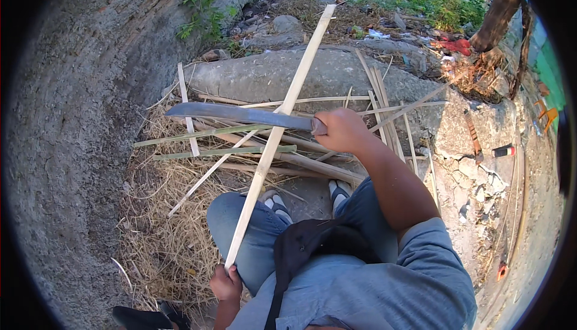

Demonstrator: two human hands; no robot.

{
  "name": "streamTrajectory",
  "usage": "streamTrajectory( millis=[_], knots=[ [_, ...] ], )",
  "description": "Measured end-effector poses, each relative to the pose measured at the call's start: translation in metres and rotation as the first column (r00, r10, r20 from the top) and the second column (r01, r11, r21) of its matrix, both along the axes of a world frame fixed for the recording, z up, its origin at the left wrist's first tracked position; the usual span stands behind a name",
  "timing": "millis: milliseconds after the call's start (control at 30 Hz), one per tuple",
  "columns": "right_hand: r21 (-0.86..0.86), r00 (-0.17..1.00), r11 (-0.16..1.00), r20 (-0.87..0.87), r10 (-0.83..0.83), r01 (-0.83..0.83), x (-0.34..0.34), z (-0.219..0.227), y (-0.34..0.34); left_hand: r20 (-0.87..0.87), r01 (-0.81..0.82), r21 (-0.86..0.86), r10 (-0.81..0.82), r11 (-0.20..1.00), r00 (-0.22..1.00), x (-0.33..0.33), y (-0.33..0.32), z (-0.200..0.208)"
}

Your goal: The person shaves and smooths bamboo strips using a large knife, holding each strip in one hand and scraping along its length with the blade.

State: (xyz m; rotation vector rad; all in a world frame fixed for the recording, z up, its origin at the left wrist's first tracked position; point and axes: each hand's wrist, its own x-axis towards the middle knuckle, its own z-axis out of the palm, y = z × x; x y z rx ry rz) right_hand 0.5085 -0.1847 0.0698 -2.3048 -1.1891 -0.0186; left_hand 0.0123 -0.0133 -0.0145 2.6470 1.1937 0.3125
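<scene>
My right hand [342,129] is closed round the handle of a machete [225,112], whose long blade points left across the view. The blade crosses a long pale bamboo strip [264,160] at about its middle; whether the edge bites into it I cannot tell. Low on the left, my left hand [227,283] grips the near end of that strip beside my left knee. From there the strip slants up and away, its far end above the concrete ledge. Beneath the blade lie green bamboo strips [225,151] and several brown bamboo lengths.
Shavings [162,228] cover the ground at left beside a rough wall [72,150]. A concrete ledge [240,75] runs beyond the bamboo, with more strips [384,114] leaning at its right. Farther right lie a sheathed-looking long brown object [473,135] and a tree trunk [500,15]. Dark footwear [141,318] shows at lower left.
</scene>
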Motion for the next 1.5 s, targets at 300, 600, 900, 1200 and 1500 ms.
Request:
streamTrajectory(
  millis=[300,600,900,1200,1500],
  knots=[
    [-0.092,0.959,0.955,-0.003,0.284,-0.283,-0.029,0.005,-0.004,0.025,0.01,0.121,-0.013,0.993,1.0,0.012,-0.01,-0.002],
    [0.039,0.974,0.99,-0.189,-0.125,0.135,0.042,-0.02,-0.036,-0.051,0.031,0.19,-0.022,0.981,0.998,0.018,-0.013,0.007],
    [-0.057,0.989,0.998,-0.149,0.025,-0.033,-0.001,0.001,-0.045,-0.047,0.066,0.082,-0.062,0.994,0.997,0.029,-0.017,0.013],
    [-0.123,0.985,0.992,-0.173,-0.021,0.0,0.021,-0.01,-0.035,-0.032,0.04,0.161,-0.035,0.986,0.999,0.023,-0.002,0.002],
    [-0.122,0.957,0.993,-0.286,-0.041,0.006,-0.007,-0.012,-0.011,-0.042,0.064,0.132,-0.059,0.989,0.997,0.011,0.002,0.003]
  ],
)
